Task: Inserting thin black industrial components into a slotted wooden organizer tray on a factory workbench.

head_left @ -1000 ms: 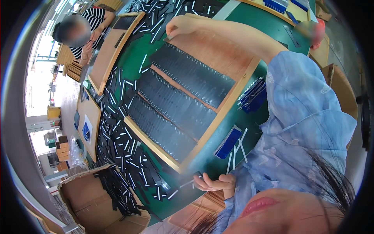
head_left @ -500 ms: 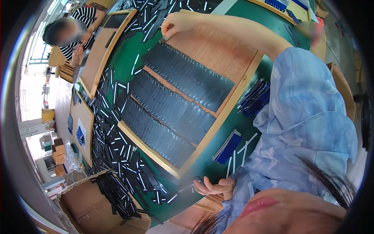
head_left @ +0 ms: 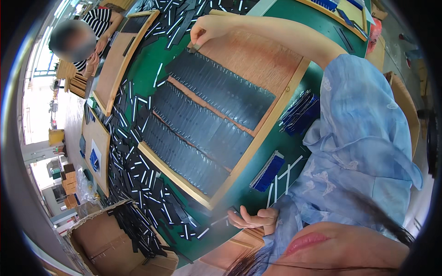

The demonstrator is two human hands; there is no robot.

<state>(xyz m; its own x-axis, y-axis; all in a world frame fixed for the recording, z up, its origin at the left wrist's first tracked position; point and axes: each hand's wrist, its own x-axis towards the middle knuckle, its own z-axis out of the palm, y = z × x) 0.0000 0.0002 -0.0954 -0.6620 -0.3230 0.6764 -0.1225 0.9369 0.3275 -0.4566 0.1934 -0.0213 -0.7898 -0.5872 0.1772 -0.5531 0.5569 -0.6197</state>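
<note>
A wooden tray (head_left: pixel 248 161) with raised edge rails lies at a slant before me, holding three rows of dark flat strips (head_left: pixel 221 83) packed side by side, with pale tips along the row edges. My right hand (head_left: pixel 212 31) reaches across to the far end of the upper row. Its thumb and fingertips are pinched on a small greyish piece, too small to make out, touching the row's end. My left hand (head_left: pixel 253 218) hovers off the tray's near corner, fingers loosely bent and apart; I see nothing held in it.
Loose black-and-white strips (head_left: pixel 147 184) are heaped left of the tray on the green table (head_left: pixel 147 69). Blue-sided bundles (head_left: pixel 268 172) lie on the right. An open cardboard box (head_left: pixel 101 239) stands lower left. Another person (head_left: pixel 99 27) works at a second tray (head_left: pixel 117 64).
My right hand stays at the row's end, its pinched fingers shifting only slightly. My left hand has hardly moved. The other person's head has shifted a little.
</note>
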